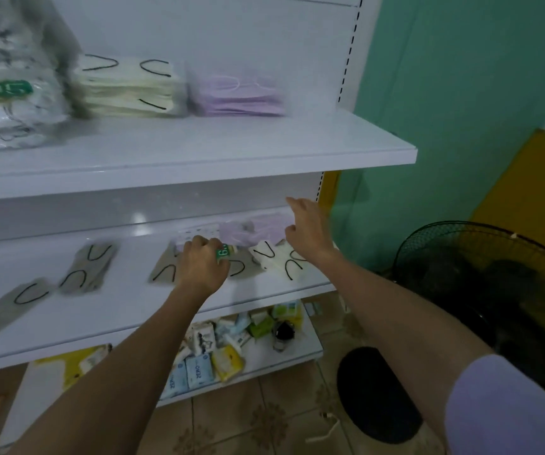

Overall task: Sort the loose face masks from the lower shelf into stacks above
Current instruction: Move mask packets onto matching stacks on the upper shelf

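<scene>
- Head view: my left hand (203, 261) is curled around a small white packet with a green label (226, 254), mid-frame on the white lower shelf (126, 310).
- My right hand (309, 231) holds nothing. Its fingers are loosely spread just above the loose lilac fabric face masks (264, 226) at the back right of that shelf.
- The lilac ones lie in a bunched heap, so I judge one grab could lift several at once with their loops tangled.
- That grab could also drag the cream face masks with black ear loops (279, 262), which lie just beside them near the front edge, and they could slip off.
- The white upper shelf (264, 159) juts out over my right hand. Lifting too steeply could knock my knuckles on its lip and shake a mask loose.
- Up there the lilac stack (238, 95) sits just beside the cream stack (130, 88), so a careless drop could mix the colours or slide a pile.
- The flat grey face masks with black loops (89, 267) lie with their long axes running lower left to upper right of the frame.
- The cream pair runs upper left to lower right.
- The lilac heap stretches roughly left to right, but it is too blurred to say more.
</scene>
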Demonstrator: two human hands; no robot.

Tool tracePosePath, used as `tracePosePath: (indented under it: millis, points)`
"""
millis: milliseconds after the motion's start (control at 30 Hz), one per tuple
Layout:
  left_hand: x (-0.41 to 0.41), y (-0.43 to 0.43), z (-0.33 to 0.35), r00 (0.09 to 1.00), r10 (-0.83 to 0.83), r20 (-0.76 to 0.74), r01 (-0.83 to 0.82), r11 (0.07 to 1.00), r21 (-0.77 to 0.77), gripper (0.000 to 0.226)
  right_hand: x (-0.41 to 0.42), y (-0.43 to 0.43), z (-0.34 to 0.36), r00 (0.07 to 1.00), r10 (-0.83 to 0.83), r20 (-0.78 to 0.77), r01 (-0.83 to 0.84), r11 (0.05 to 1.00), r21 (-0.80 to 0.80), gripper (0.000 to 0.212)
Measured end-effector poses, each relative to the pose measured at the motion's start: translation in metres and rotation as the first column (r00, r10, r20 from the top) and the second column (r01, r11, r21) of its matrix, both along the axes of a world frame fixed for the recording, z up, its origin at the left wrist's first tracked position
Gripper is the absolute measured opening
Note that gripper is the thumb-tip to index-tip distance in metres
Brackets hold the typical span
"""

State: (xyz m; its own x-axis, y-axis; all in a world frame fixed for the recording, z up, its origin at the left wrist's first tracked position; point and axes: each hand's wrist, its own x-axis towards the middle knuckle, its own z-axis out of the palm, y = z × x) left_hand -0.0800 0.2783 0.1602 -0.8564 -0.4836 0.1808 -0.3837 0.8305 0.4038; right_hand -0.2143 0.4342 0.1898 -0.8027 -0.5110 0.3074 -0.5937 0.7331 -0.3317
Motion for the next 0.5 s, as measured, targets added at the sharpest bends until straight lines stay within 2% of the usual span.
tracePosePath:
  millis: [167,300,367,500]
  points:
    - [-0.028,0.016,-0.036,0.997,0.039,0.066,-0.046,0.993,0.108,0.037,-0.042,0.019,-0.033,0.997,0.018,0.074,-0.019,1.0,0.005,0.056]
    - [-0.047,0.018,-0.072,0.99,0.04,0.133,-0.064,0.982,0.175,0.039,-0.073,0.031,-0.071,0.987,-0.034,0.16,0.03,0.999,0.029,0.057]
    - [-0.06,0.013,-0.088,0.987,0.03,0.156,-0.063,0.976,0.21,0.04,-0.082,0.034,-0.091,0.972,-0.073,0.223,0.069,0.997,0.026,0.059]
    - [-0.079,0.016,-0.115,0.979,0.037,0.202,-0.1,0.946,0.309,0.04,-0.094,0.046,-0.134,0.916,-0.129,0.38,0.088,0.988,0.123,0.057]
